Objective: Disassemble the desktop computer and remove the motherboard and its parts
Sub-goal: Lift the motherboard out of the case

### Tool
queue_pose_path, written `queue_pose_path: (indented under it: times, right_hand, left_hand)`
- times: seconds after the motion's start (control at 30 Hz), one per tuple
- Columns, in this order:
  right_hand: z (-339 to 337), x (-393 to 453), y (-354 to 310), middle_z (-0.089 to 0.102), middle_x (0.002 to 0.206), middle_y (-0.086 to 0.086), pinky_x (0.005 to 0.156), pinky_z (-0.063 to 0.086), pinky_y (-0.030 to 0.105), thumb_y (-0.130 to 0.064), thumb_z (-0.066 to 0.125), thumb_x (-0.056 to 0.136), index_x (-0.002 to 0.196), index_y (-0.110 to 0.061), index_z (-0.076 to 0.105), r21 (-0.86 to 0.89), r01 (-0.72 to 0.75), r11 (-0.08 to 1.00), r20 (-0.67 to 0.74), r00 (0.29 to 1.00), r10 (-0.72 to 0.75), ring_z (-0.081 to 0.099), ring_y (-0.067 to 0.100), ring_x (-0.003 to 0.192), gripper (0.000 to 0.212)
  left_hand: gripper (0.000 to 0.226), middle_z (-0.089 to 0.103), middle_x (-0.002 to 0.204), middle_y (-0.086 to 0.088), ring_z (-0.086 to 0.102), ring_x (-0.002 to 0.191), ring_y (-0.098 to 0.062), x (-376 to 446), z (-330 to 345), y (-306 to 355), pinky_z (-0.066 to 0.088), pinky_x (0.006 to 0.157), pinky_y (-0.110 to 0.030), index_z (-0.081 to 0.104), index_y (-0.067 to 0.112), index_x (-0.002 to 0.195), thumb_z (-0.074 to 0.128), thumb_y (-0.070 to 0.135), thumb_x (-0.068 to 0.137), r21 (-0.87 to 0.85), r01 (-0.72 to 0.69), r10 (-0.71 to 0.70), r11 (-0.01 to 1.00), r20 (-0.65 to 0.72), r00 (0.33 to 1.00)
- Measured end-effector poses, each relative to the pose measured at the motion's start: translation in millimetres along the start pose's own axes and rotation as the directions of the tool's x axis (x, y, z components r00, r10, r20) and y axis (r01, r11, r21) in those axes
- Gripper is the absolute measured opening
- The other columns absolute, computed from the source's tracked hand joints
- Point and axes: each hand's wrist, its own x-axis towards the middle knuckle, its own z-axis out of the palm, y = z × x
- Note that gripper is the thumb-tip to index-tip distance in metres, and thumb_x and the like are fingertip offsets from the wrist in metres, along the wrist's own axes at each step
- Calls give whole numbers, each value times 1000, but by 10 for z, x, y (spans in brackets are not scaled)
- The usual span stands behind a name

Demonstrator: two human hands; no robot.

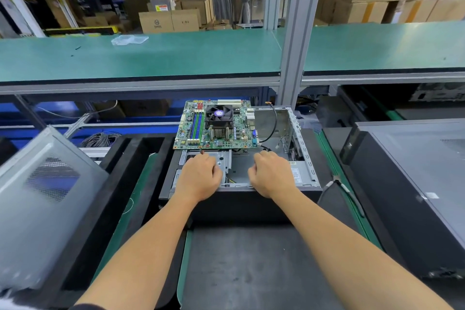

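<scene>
Blurred grey panel (47, 199), hands' (201, 176) fingertips hidden

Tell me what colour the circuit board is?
Green; the motherboard shows clearly in the head view.

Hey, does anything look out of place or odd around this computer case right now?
Yes. The motherboard isn't seated in the case; it lies skewed across the far left corner, overhanging the edge. A loose black cable dangles inside.

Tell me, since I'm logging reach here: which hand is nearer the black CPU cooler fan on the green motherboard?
Left. The left hand lies just below the black CPU cooler fan, near the green motherboard's front edge; the right hand sits lower and off to the fan's right.
</scene>
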Motion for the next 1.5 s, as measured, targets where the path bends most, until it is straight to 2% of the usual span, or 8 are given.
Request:
queue_pose_path:
  times: [0.1,0.77,1.17,1.5]
  right_hand:
    - [33,91,14,51,81,2,59,31,31,-27,43,90,79,-14,43,-7,-1,1000,4,1000,1,44,20,74,17]
    - [48,436,62,32,71,-4,64,26,30,-21,47,86,76,-15,38,34,-12,999,30,999,11,37,19,71,15]
    - [84,548,75,38,75,-1,63,26,31,-21,48,83,77,-15,38,22,-25,999,28,999,24,38,20,72,13]
    - [84,549,65,35,73,-1,64,26,31,-18,49,84,77,-14,37,35,-28,999,26,999,27,37,21,72,15]
  left_hand:
    - [28,46,64,-3,42,62,-21,89,24,-49,26,57,-31,47,9,65,50,18,91,5,-8,8,1000,0,1000]
    - [26,36,62,4,39,63,-18,441,115,-203,21,57,-30,40,14,65,50,19,89,14,-3,3,1000,35,999]
    - [24,33,62,6,38,64,-19,551,150,-264,21,58,-31,38,14,65,51,17,85,1,-8,8,1000,29,1000]
    - [20,45,68,-1,42,68,-21,568,171,-299,26,60,-30,44,11,68,49,17,86,-21,-17,18,1000,35,999]
